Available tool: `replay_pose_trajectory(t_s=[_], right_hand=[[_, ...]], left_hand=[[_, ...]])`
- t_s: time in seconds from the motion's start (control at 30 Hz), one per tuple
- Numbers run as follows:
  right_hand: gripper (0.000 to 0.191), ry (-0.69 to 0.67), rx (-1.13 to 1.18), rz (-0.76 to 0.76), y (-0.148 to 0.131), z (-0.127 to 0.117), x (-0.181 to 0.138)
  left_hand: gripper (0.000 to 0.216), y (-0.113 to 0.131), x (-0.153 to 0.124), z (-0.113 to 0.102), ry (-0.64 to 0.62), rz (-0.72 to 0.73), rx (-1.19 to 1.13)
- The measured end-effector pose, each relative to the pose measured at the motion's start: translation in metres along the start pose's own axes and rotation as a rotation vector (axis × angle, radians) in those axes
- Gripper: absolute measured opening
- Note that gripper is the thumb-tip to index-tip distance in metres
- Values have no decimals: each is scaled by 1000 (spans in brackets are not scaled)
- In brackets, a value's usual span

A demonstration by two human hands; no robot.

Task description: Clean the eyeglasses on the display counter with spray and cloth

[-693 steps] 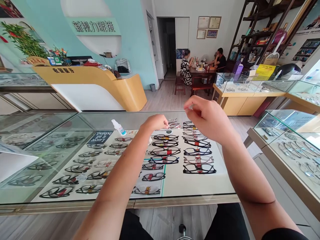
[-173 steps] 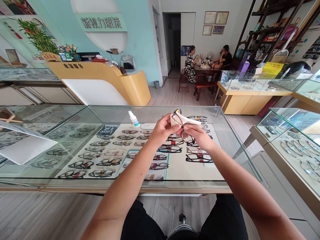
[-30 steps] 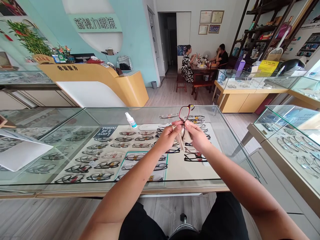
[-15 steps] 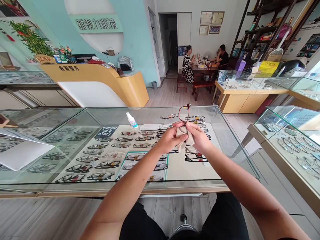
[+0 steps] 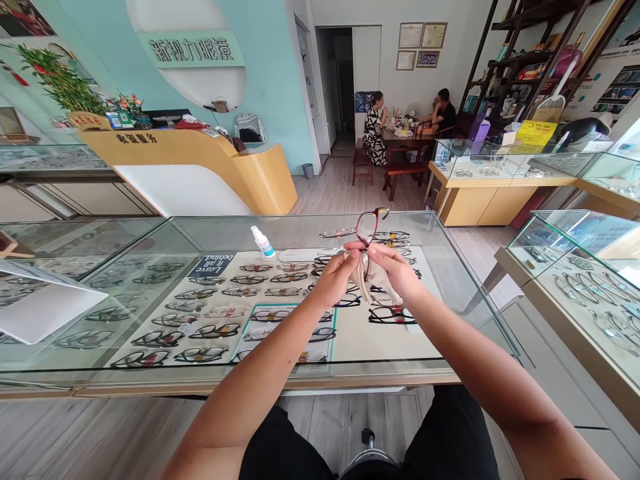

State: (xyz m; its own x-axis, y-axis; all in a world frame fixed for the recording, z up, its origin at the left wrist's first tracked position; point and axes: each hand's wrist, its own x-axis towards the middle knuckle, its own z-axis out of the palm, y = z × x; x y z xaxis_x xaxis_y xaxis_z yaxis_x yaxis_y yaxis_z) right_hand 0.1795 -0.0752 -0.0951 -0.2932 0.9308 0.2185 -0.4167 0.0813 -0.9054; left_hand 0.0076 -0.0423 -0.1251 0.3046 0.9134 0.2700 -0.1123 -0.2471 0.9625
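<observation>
Above the glass counter I hold a pair of red-rimmed eyeglasses on end, one lens pointing up. The other lens is hidden by a pale beige cloth and my fingers. My left hand is closed on the cloth and the glasses, its thumb pressed near the middle of the frame. My right hand pinches cloth and frame from the other side, thumb close to the left one. Folds of the cloth hang down between both hands. Left of them a white spray bottle stands on the counter top.
Under the glass display counter lie rows of eyeglasses. A white panel is at the left. Another showcase stands to the right. Two people sit at a table in the back.
The glasses have turned slightly in my hands, so a temple now shows at upper right. My left thumb has moved up toward the frame, and the cloth hangs more spread.
</observation>
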Motion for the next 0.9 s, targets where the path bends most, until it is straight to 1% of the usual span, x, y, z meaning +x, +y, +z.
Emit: replay_pose_trajectory(t_s=[0.1,0.17,0.23,0.3,0.4,0.5,0.6,0.67,0.7,0.73,0.8,0.9], right_hand=[[50,31,46,-9,-9,-7,2],[47,100,64,-56,-14,-16,5],[42,169,55,-139,-19,-25,9],[36,202,40,-205,-22,-32,12],[34,204,45,-227,-23,-37,16],[35,208,50,-225,-22,-36,15],[35,209,15,-211,-23,-33,14],[34,209,-15,-195,-25,-32,13],[33,206,-23,-188,-25,-32,13],[32,202,-27,-183,-26,-32,12],[32,196,-32,-177,-26,-31,12],[30,205,-51,-172,-26,-31,13]], left_hand=[[70,1,3,-4,21,-35,-69],[72,4,7,-7,76,-54,-140],[72,9,12,-13,175,-68,-223],[69,12,18,-20,286,-56,-302],[63,15,29,-34,407,-12,-384],[59,13,39,-52,519,37,-376],[54,12,48,-76,689,95,-212],[51,12,50,-94,806,134,-2],[49,12,51,-102,833,152,119],[47,12,50,-109,849,164,235],[43,12,49,-120,838,151,463],[44,11,46,-124,793,32,762]])
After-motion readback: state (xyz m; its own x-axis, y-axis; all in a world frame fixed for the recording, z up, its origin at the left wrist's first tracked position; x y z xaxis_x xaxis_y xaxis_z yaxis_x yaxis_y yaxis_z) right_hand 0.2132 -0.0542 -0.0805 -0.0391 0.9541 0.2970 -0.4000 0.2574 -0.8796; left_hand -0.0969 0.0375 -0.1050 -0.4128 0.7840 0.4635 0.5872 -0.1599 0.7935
